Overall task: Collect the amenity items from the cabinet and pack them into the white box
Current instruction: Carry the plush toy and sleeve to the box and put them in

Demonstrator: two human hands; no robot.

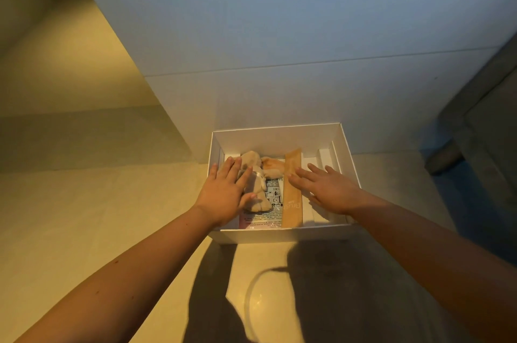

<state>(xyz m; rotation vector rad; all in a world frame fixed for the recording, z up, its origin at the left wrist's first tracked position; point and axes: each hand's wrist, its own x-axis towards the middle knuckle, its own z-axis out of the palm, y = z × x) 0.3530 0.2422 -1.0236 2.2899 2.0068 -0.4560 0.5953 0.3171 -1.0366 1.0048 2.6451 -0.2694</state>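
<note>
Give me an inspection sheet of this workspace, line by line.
Surface: beige surface, shadowed near the person.
Job's things: white box open, holding a beige plush item, a printed packet and a long tan packet.
Clutter: pale curved arc in the shadow; cannot tell what it is.
Hands: left hand flat on the plush item; right hand flat, fingers spread over the box's right side.
Cables: nothing seen.
Surroundings: white panel behind; grey block at right.
</note>
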